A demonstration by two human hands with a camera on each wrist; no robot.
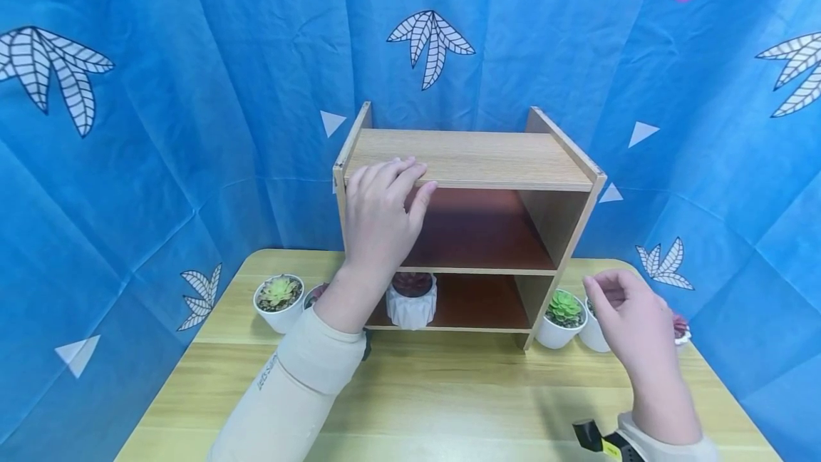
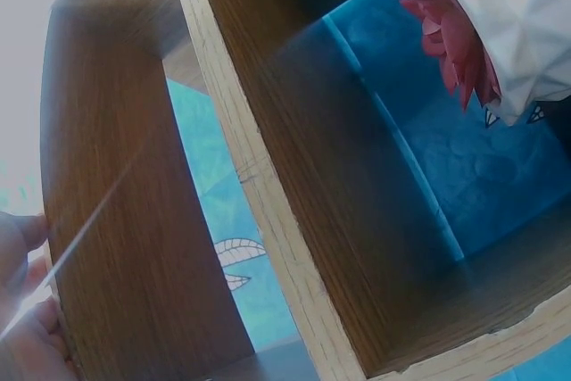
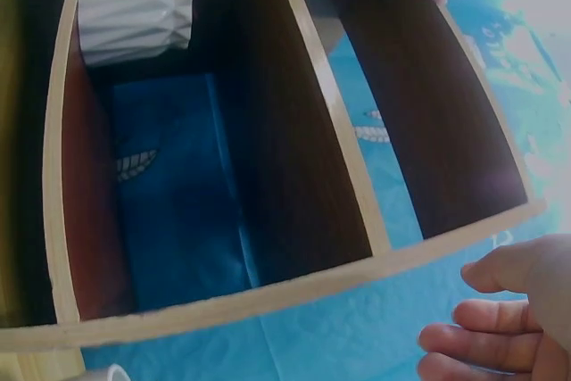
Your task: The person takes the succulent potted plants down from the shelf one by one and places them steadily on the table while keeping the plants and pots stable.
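Note:
My left hand [image 1: 385, 216] rests on the front edge of the top board [image 1: 474, 155] of a small wooden shelf, near its left end. Its fingers lie on the board with the thumb spread to the right. On the lowest level of the shelf stands a white faceted pot [image 1: 412, 305] with a dark red succulent [image 2: 446, 33]. Off to the right of the shelf, my right hand [image 1: 631, 319] hovers with loosely bent fingers and nothing in them. In the right wrist view its fingers [image 3: 477, 341] are near the shelf's side panel, apart from it.
Left of the shelf sits a white pot with a pale green succulent [image 1: 280, 294]; another pot [image 1: 314, 294] is partly behind my left arm. Right of the shelf stand a bright green potted succulent [image 1: 564, 309] and more pots, partly hidden by my right hand. A blue curtain [image 1: 256, 91] hangs behind the table.

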